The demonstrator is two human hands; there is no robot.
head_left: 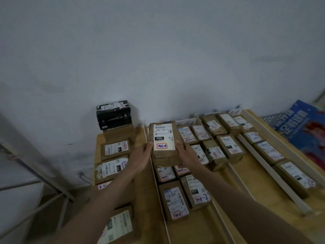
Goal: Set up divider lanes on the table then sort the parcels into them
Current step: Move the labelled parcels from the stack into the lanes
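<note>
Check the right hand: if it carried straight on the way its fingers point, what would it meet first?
The right hand, gripping the held parcel, points away and slightly left. Past that parcel, likely the white divider card at the lane's far end, then the wall; depth is unclear.

Person, head-camera view: two forearms are showing, entering from the lower edge of the picture. Both arms are showing bare from the frame edge to the wrist; no sleeve is reaching into view. Left hand (140,155): bare, ungloved, nothing showing on the wrist. Right hand (187,154): bare, ungloved, wrist likewise unadorned. Finger detail is reading soft in the dim light; whether rings are being worn cannot be told.
</note>
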